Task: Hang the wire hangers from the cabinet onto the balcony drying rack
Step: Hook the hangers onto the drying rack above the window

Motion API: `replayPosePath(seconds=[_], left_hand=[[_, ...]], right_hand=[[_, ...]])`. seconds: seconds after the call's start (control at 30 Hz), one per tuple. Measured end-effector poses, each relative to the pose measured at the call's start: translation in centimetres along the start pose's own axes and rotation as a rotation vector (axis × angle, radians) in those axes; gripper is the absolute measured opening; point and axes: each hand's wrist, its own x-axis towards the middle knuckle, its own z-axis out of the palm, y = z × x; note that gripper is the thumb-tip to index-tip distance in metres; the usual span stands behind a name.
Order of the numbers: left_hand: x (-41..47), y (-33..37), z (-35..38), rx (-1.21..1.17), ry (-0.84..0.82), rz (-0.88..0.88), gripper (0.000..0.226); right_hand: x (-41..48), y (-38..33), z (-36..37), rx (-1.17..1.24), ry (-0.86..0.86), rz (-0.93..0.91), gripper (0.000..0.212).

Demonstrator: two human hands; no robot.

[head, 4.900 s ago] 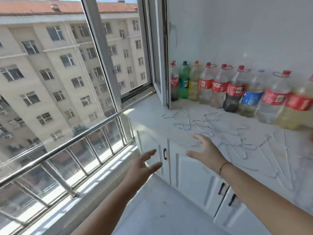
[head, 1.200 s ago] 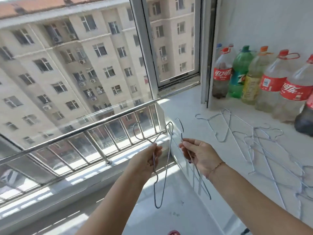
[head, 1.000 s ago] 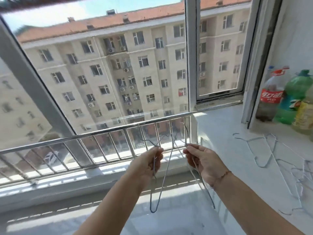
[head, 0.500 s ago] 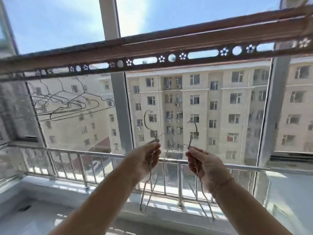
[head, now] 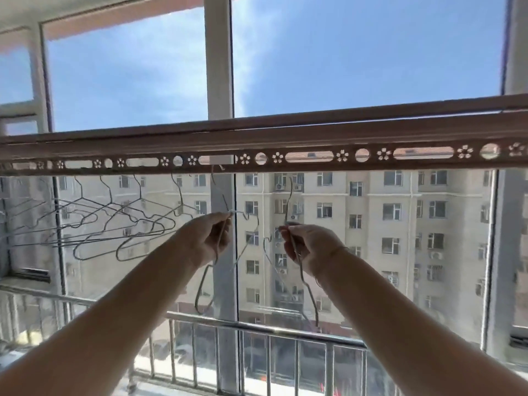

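The drying rack (head: pixel 314 140) is a brown bar with punched holes, running across the view just above my hands. My left hand (head: pixel 208 238) is shut on a thin wire hanger (head: pixel 204 292) whose hook reaches up to a hole in the bar near the window post. My right hand (head: pixel 308 248) is shut on a second wire hanger (head: pixel 310 298); its hook (head: pixel 290 195) stands free a little below the bar. Several wire hangers (head: pixel 114 224) hang from the rack to the left.
A metal railing (head: pixel 257 328) runs below my arms in front of the window glass. A white window post (head: pixel 218 67) rises behind the rack at the middle. An apartment building fills the view outside. The cabinet is out of sight.
My view has tilted up from the cabinet and railing to the rack. Both hands have risen with a hanger each, and the left hanger's hook has reached the bar.
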Motion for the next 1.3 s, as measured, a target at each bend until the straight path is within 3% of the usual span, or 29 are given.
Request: replayPosePath(seconds=[0.4, 0.9, 1.03, 1.13, 1.3], left_hand=[[7.5, 3.6, -2.2, -0.055, -0.062, 0.008, 0.014], [8.6, 1.5, -4.9, 0.034, -0.042, 0.004, 0.011], [8.9, -0.7, -8.1, 0.048, 0.019, 0.002, 0.012], [8.6, -3.5, -10.5, 0.149, 0.067, 0.002, 0.012], [6.6, -10.7, -11.2, 0.524, -0.042, 0.020, 0.014]], right_hand=[[7.4, -0.7, 6.7, -0.097, 0.049, -0.129, 0.033], [8.3, 1.6, 4.5, -0.079, 0.094, -0.138, 0.015], [7.0, 2.3, 2.7, -0.177, 0.159, -0.213, 0.011], [5.4, 3.8, 0.0, -0.355, 0.169, -0.294, 0.021], [3.2, 7.4, -6.4, -0.726, 0.161, -0.418, 0.029]])
